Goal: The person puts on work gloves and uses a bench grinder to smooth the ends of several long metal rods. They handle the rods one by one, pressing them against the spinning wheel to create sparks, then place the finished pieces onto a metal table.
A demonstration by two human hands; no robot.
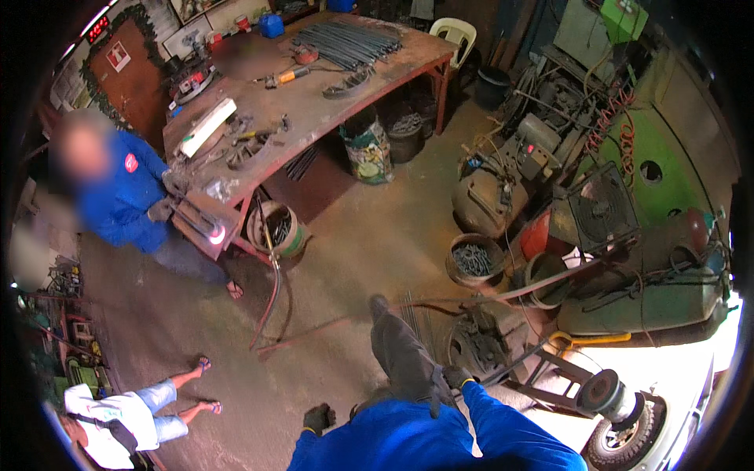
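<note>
My left hand [319,418], in a dark glove, hangs low beside my body with its fingers curled and nothing showing in them. At my right side, my right hand [457,377], also gloved, is closed around the near end of a dark metal rod [514,361] that slants away to the right; its fingers are partly hidden. Across the floor a co-worker in blue stands at the corner of a steel workbench [314,129]. By that person's gloved hands, a piece of metal with a glowing end [217,235] lies at the bench corner.
Several dark bars [345,43] and an angle grinder [287,76] lie on the bench. A bucket [276,229] stands under its corner, a hose [271,298] on the floor. To the right are a compressor [491,200], a bucket of metal pieces [473,261] and a bench grinder [605,392]. Another person walks at lower left.
</note>
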